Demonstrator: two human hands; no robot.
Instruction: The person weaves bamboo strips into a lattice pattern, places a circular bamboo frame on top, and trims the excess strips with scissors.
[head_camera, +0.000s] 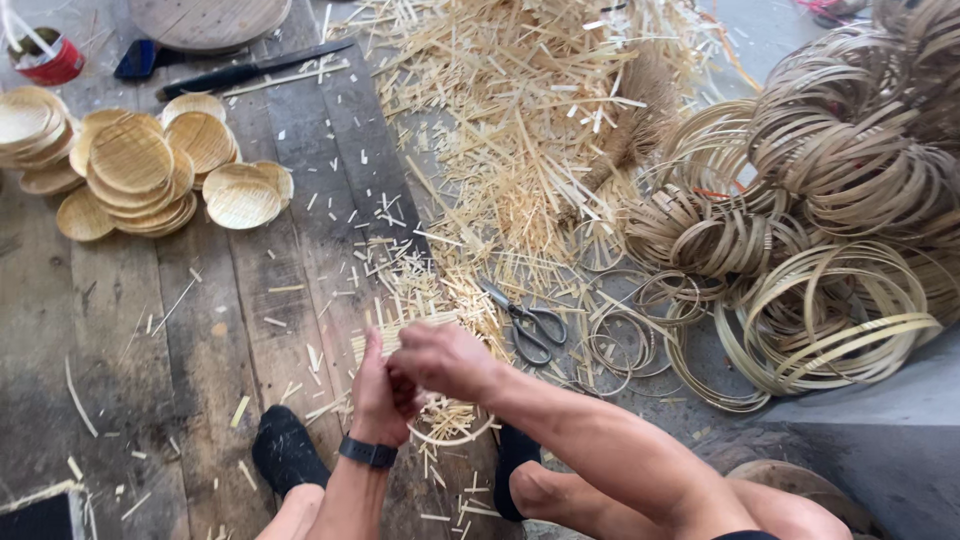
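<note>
Bamboo everywhere here. Closest to the camera, the left hand (378, 390) and right hand (445, 360) are pinched together over the plank floor (120, 330), fingers of both closed on a thin bamboo strip (455, 432) that curves out below them into a half-made loop, near the floor's front edge between the person's dark socks (288, 450). Looks like a light, springy thing — stiff along its length but easy to snap or splinter if kinked, so I'd say it wants holding right at the overlap where the ends meet, not out on the curve. A black wristband (367, 452) sits on the left wrist.

Just past the hands lie scissors (525, 320) among short offcuts. Further right, a big tangle of finished bamboo rings (830, 200) is heaped up. Toward the far left — stacks of small woven round trays (140, 175). At the far edge there's a long dark knife (250, 70), a red tin (48, 60), and a huge pile of pale bamboo scraps (520, 90).
</note>
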